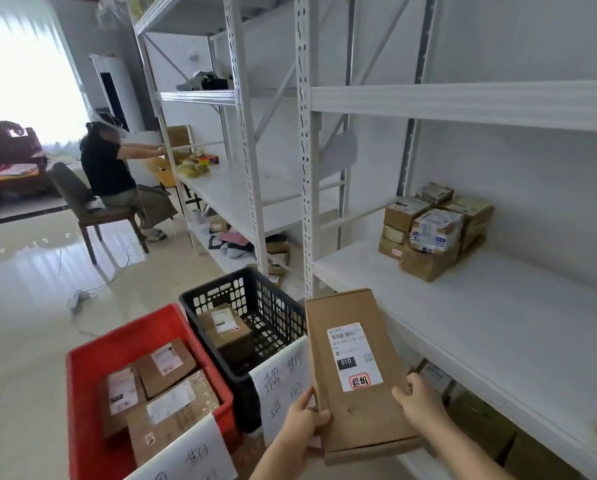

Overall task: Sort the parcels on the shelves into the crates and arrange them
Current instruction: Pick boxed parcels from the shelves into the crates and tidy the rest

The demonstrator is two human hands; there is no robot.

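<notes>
Beside shelf (463,289): parcel (355,372) apparently in two-handed grip.

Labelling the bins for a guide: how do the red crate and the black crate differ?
The red crate has solid walls; the black crate has perforated ones. The red crate holds three parcels, the black crate one visible parcel. The red crate sits nearer the camera. Both carry a handwritten paper sign on the front.

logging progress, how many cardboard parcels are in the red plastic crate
3 show in the red plastic crate: a brown cardboard parcel at the back, one at the left, and a bubble-wrapped one in front. More may lie hidden underneath.
</notes>
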